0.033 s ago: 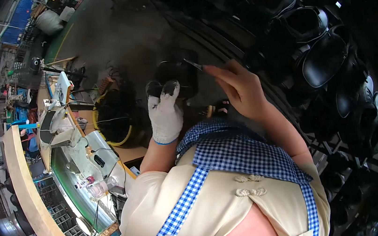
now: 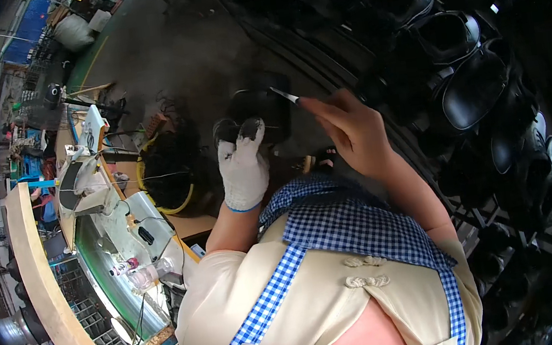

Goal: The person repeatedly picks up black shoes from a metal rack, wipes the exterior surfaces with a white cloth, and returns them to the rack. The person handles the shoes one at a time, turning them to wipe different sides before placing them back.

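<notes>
My left hand wears a white knit glove with blackened fingertips. Its fingers are bent against a black shoe-like piece, whose outline mostly melts into the dark floor. In my bare right hand, closed with thumb and fingers pinched together, is a slim, pointed, silvery tool; its exact kind is too small to make out. The tip points up and left, over the right part of the black piece. Shadow hides how the gloved fingertips grip it and whether the tool touches it.
Racks of black shoes stand close at my right. To the left is a workbench with a clear bottle and cables. A dark-filled bin with a yellow rim sits beside my gloved hand. A curved wooden board stands farther left.
</notes>
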`<state>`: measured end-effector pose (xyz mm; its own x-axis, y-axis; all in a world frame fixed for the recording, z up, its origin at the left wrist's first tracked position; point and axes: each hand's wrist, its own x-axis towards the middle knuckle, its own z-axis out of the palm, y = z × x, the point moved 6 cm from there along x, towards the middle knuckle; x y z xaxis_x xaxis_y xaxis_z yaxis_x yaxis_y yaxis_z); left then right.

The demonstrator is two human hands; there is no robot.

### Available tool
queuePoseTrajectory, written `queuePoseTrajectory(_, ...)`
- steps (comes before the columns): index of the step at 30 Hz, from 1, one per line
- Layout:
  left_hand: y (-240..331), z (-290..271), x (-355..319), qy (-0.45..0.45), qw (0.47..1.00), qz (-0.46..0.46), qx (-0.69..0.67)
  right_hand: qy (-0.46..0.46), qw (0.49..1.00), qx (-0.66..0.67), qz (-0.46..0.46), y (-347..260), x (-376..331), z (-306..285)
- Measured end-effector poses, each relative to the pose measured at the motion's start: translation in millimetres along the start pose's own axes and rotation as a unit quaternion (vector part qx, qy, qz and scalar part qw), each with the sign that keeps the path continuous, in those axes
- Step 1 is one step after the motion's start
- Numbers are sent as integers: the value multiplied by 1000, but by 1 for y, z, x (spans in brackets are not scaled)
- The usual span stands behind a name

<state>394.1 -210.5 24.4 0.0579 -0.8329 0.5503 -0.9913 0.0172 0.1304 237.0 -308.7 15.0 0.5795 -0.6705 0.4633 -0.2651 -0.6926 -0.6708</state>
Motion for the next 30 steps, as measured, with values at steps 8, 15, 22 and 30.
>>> queuePoseTrajectory(8,-1,-7,7,16,1000,5,-6,41,981,-164,-98,-18,-3,-20)
queuePoseTrajectory(15,17,0,2,-58,997,60,-2,47,981,-151,-109,-30,18,-22)
queuePoseTrajectory(22,10,-7,6,-18,997,49,-59,80,993,66,-58,2,10,-29)
queuePoseTrajectory(30,13,-7,6,-20,998,47,-47,25,997,67,12,2,1,-31)
